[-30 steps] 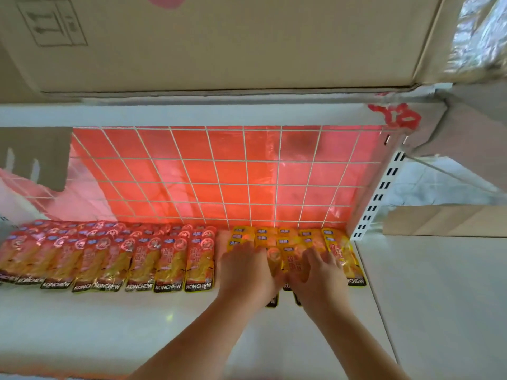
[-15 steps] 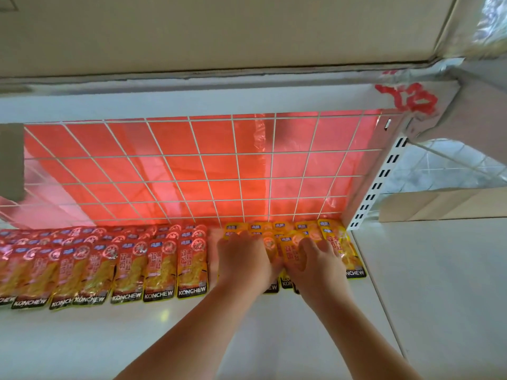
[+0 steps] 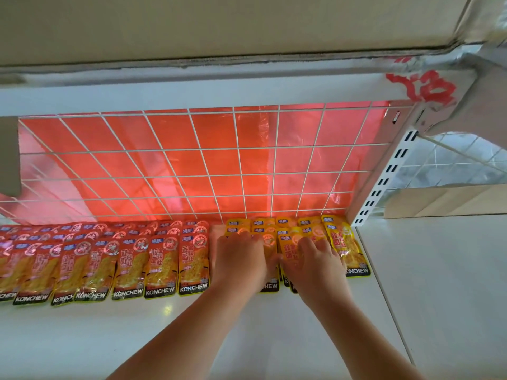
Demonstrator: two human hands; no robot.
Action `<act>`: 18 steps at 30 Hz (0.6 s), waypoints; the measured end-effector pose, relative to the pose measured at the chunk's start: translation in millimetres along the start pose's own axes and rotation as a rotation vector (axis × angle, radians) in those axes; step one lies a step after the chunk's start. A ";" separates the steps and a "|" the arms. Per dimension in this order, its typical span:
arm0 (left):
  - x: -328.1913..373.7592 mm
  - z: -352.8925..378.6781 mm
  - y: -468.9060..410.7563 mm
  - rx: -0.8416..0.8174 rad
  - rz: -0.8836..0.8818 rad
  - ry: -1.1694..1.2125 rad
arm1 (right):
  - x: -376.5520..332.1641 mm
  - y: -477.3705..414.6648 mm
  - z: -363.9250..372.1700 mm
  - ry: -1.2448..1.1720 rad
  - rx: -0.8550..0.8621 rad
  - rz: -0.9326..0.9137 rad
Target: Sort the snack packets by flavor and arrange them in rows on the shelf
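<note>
- Left hand [image 3: 241,259]: lies palm-down on the yellow packets [image 3: 344,242], fingers straight and close together, pointing toward 12 o'clock; grips nothing.
- Right hand [image 3: 315,263]: presses flat on the same group, just at 3 o'clock of the left hand, fingers straight and slightly spread; grips nothing.
- Yellow packets: overlapped in rows at the back of the white shelf [image 3: 109,338], toward 5 o'clock from the middle of the view. Outermost packet uncovered at 3 o'clock of the right hand, near the slotted upright [image 3: 384,182].
- Red packets [image 3: 131,261]: overlapped in rows at 9 o'clock of the left hand, black "KONCHEW" bands toward 6 o'clock. Nearest one just beside that hand.
- Wire grid [image 3: 192,165]: stands at 12 o'clock of both groups, backed by red film.
- Cardboard box [image 3: 192,23]: sits on the shelf above, at 12 o'clock.
</note>
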State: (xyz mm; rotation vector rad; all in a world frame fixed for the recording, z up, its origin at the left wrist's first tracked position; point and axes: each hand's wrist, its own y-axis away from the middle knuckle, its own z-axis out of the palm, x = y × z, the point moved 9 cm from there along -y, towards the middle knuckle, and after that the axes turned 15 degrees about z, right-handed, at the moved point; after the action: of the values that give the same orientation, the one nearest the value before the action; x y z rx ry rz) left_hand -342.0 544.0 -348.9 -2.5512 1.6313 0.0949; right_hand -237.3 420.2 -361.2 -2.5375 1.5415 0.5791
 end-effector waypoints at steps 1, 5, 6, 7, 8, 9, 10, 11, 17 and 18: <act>-0.3 0.3 0.1 0.004 0.006 0.003 | 0.3 -0.4 0.2 0.015 -0.001 0.001; -0.1 -0.1 0.2 0.000 0.030 -0.014 | -0.8 -0.5 0.3 0.040 -0.013 -0.020; 0.0 -0.2 0.4 -0.001 0.031 -0.014 | -1.4 -0.5 0.2 0.038 -0.021 -0.024; 0.1 -0.5 0.7 0.001 0.031 -0.013 | -2.2 -0.5 0.1 0.035 -0.029 -0.026; 0.3 -1.0 1.1 0.004 0.031 -0.014 | -2.7 -0.4 -0.1 0.034 -0.037 -0.027; 0.7 -1.6 1.5 0.008 0.031 -0.014 | -2.8 -0.3 -0.3 0.036 -0.043 -0.028; 1.0 -2.2 1.9 0.012 0.032 -0.014 | -2.8 0.0 -0.4 0.042 -0.047 -0.030; 1.4 -2.6 2.4 0.015 0.032 -0.012 | -2.7 0.4 -0.3 0.050 -0.050 -0.032; 0.8 -2.3 2.6 0.020 0.032 0.011 | -4.2 3.0 2.4 0.072 -0.071 -0.057; 0.6 -2.5 2.7 0.019 0.028 0.011 | -4.2 3.4 2.7 0.066 -0.077 -0.061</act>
State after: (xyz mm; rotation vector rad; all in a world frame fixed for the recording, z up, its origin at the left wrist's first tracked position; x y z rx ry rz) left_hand -344.2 542.0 -346.7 -2.5205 1.6639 0.0672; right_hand -242.7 422.9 -361.7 -2.6762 1.4843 0.5630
